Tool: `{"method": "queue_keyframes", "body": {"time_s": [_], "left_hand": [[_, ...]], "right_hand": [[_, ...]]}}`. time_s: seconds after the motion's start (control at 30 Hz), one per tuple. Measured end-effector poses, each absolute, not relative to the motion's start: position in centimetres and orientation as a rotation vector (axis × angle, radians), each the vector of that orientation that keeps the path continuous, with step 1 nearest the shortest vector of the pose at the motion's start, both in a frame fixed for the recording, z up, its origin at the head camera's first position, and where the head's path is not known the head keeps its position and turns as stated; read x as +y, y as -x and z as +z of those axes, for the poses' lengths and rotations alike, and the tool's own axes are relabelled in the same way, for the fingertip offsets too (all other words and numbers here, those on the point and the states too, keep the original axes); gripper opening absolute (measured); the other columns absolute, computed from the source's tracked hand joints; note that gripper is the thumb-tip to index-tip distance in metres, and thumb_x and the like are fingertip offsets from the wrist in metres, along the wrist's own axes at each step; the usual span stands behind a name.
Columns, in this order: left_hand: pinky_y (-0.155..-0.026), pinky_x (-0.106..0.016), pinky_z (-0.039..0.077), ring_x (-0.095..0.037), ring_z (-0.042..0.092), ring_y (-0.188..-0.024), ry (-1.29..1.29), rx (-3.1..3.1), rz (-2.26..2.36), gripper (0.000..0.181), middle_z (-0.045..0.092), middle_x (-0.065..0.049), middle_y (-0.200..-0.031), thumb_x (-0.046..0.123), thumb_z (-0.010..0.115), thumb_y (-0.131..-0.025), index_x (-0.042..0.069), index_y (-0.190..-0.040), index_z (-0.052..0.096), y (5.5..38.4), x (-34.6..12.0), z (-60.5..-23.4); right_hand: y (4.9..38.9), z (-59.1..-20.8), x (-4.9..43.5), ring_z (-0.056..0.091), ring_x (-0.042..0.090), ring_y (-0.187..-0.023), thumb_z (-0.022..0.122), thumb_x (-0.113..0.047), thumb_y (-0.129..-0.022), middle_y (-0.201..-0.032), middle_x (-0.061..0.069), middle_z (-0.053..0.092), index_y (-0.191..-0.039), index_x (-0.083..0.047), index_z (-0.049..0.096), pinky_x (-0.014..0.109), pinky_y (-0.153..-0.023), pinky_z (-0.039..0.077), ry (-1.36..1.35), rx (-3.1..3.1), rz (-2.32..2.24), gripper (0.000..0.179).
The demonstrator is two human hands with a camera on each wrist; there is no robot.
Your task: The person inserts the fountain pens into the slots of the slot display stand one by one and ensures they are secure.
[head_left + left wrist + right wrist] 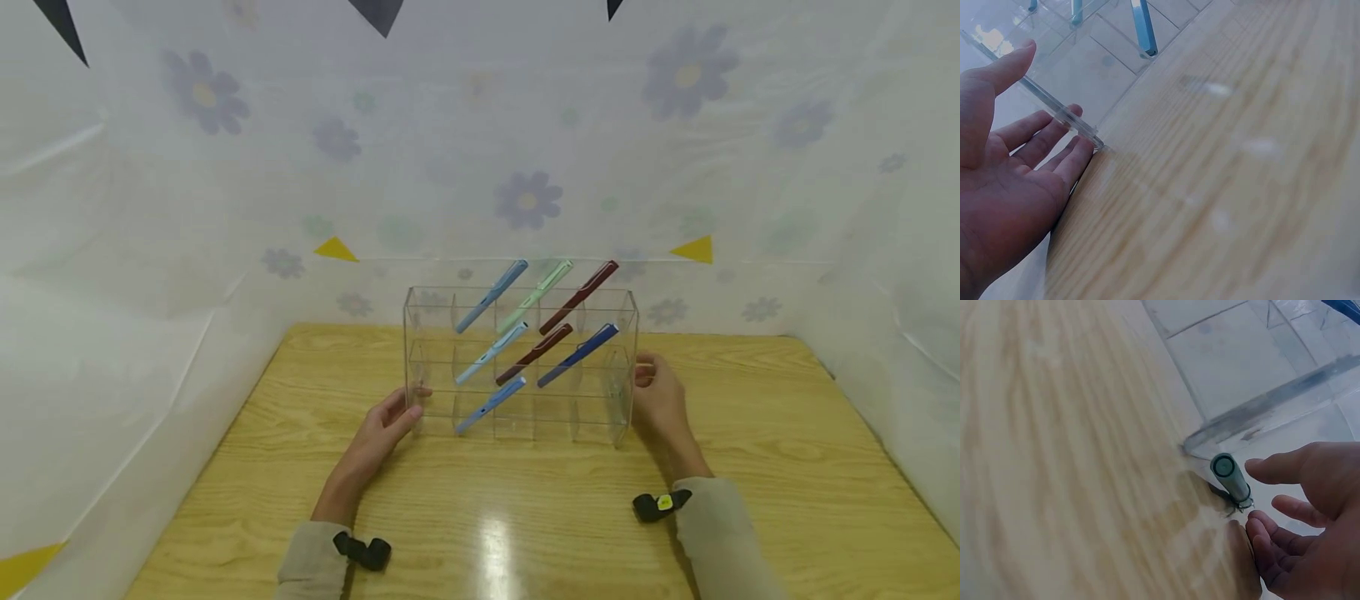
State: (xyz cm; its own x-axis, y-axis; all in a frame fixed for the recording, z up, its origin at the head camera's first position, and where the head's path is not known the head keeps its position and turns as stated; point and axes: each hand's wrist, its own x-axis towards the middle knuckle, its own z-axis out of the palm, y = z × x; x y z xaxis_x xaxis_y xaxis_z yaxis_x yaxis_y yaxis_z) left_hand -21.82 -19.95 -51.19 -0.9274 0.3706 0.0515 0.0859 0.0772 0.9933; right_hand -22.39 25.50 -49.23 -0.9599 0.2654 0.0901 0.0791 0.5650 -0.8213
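Observation:
A clear acrylic pen rack (517, 408) stands on the wooden table, with several slanted pens in its compartments. They include a pale green pen (536, 296), a dark blue pen (577, 357) and two dark red ones. My left hand (382, 429) holds the rack's left end, thumb in front and fingers reaching past the panel edge. At the right end is my right hand (663, 400), its fingers loosely bent. In the right wrist view, a green pen (1232, 478) appears end-on by the rack's bottom corner, between thumb and fingertips, a small gap showing beside the thumb.
The wooden table (480, 517) extends around the rack. Behind it hangs a white flowered sheet (450, 125), with more sheeting at both sides. Black wrist cameras sit at both cuffs, the left camera (363, 552) close above the tabletop.

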Motion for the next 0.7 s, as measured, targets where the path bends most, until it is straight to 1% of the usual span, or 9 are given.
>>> {"method": "queue_keyframes", "body": {"time_s": [0.1, 0.17, 0.23, 0.37, 0.43, 0.53, 0.6, 0.7], "left_hand": [[-0.109, -0.034, 0.040, -0.027, 0.037, -0.147, -0.460, 2.133, 1.947, 0.045, 0.048, -0.011, -0.156, 0.025, 0.055, -0.109, 0.007, -0.149, 0.051, 21.8, -19.9, -51.2], [-0.109, -0.034, 0.040, -0.027, 0.037, -0.147, -0.460, 2.134, 1.947, 0.045, 0.048, -0.011, -0.156, 0.025, 0.056, -0.109, 0.007, -0.150, 0.050, 21.8, -19.9, -51.2], [-0.110, -0.037, 0.039, -0.027, 0.038, -0.147, -0.460, 2.140, 1.944, 0.045, 0.048, -0.011, -0.155, 0.025, 0.056, -0.109, 0.007, -0.149, 0.051, 21.8, -19.9, -51.2], [-0.113, -0.049, 0.035, -0.028, 0.038, -0.147, -0.466, 2.151, 1.945, 0.044, 0.047, -0.012, -0.156, 0.024, 0.056, -0.109, 0.006, -0.149, 0.051, 21.8, -19.8, -51.1], [-0.113, -0.054, 0.033, -0.028, 0.037, -0.147, -0.464, 2.151, 1.946, 0.045, 0.046, -0.013, -0.157, 0.024, 0.055, -0.109, 0.005, -0.149, 0.050, 21.8, -19.8, -51.0], [-0.114, -0.056, 0.031, -0.029, 0.037, -0.147, -0.459, 2.151, 1.950, 0.045, 0.045, -0.016, -0.157, 0.023, 0.055, -0.109, 0.004, -0.149, 0.050, 21.9, -19.8, -51.2], [-0.114, -0.055, 0.031, -0.029, 0.037, -0.147, -0.454, 2.149, 1.949, 0.046, 0.044, -0.016, -0.158, 0.023, 0.055, -0.109, 0.003, -0.149, 0.050, 21.9, -19.8, -51.2], [-0.114, -0.051, 0.033, -0.028, 0.037, -0.147, -0.455, 2.156, 1.940, 0.046, 0.045, -0.015, -0.157, 0.025, 0.055, -0.109, 0.004, -0.149, 0.050, 21.9, -19.8, -51.3]], "right_hand": [[22.5, -49.4, 25.3, 0.065, 0.034, -0.101, 0.062, -0.027, -0.101, -0.117, 0.022, 0.065, -0.136, 0.002, 0.055, 0.039, -0.080, 0.054, 0.279, -2.634, 1.283, 0.045], [22.6, -49.5, 25.2, 0.065, 0.034, -0.100, 0.063, -0.025, -0.101, -0.114, 0.021, 0.066, -0.132, 0.002, 0.057, 0.042, -0.080, 0.054, 0.275, -2.652, 1.242, 0.041], [22.6, -49.5, 25.2, 0.066, 0.035, -0.098, 0.065, -0.020, -0.099, -0.110, 0.021, 0.068, -0.127, 0.003, 0.061, 0.042, -0.080, 0.053, 0.259, -2.653, 1.194, 0.037], [22.6, -49.2, 25.5, 0.068, 0.037, -0.093, 0.067, -0.013, -0.095, -0.102, 0.023, 0.070, -0.119, 0.008, 0.066, 0.038, -0.075, 0.053, 0.206, -2.644, 1.111, 0.031], [22.5, -49.1, 25.7, 0.068, 0.039, -0.092, 0.068, -0.010, -0.094, -0.102, 0.025, 0.071, -0.118, 0.009, 0.068, 0.040, -0.075, 0.053, 0.196, -2.634, 1.090, 0.030], [22.4, -49.0, 25.9, 0.068, 0.039, -0.095, 0.067, -0.012, -0.096, -0.105, 0.025, 0.071, -0.118, 0.008, 0.069, 0.041, -0.076, 0.054, 0.214, -2.622, 1.118, 0.030], [22.1, -48.9, 26.2, 0.067, 0.039, -0.098, 0.067, -0.013, -0.097, -0.108, 0.026, 0.071, -0.120, 0.007, 0.070, 0.038, -0.077, 0.054, 0.237, -2.602, 1.161, 0.030], [21.8, -48.3, 26.7, 0.066, 0.039, -0.104, 0.067, -0.014, -0.098, -0.115, 0.026, 0.069, -0.124, 0.005, 0.069, 0.025, -0.074, 0.051, 0.287, -2.555, 1.256, 0.032]]}}
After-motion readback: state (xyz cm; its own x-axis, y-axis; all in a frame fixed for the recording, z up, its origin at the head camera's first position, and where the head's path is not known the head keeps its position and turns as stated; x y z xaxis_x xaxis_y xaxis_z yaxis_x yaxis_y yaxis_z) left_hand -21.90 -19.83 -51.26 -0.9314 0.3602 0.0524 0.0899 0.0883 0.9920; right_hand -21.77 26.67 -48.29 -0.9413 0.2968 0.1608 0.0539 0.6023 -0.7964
